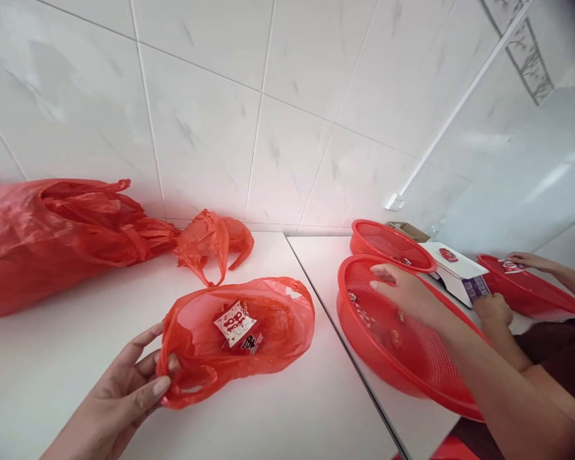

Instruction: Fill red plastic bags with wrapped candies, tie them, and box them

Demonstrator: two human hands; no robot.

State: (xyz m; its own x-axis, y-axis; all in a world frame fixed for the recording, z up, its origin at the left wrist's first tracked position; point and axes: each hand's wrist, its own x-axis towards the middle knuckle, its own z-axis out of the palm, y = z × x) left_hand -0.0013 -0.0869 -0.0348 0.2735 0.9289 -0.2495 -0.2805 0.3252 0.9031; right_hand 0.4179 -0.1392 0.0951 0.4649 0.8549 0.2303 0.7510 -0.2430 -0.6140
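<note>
My left hand (129, 386) pinches the near left rim of a thin red plastic bag (287, 348) between thumb and fingers. The bag lies mouth up on the white table, its opening spread wide. Inside rest a white-and-red printed packet (236, 324) and a darker piece with a black-and-white print (252, 344), partly covered. Behind it is a crumpled red plastic bag (211, 239). My right hand does not show; the long arm at the right appears to be a co-worker's.
A co-worker's hand (402, 294) hangs, fingers apart, over a large red mesh basket (345, 310) holding small wrapped pieces. Behind stand another red basket (359, 230) and a white box-like device (460, 268). More hands work at right. A bulky red bag (38, 249) lies left.
</note>
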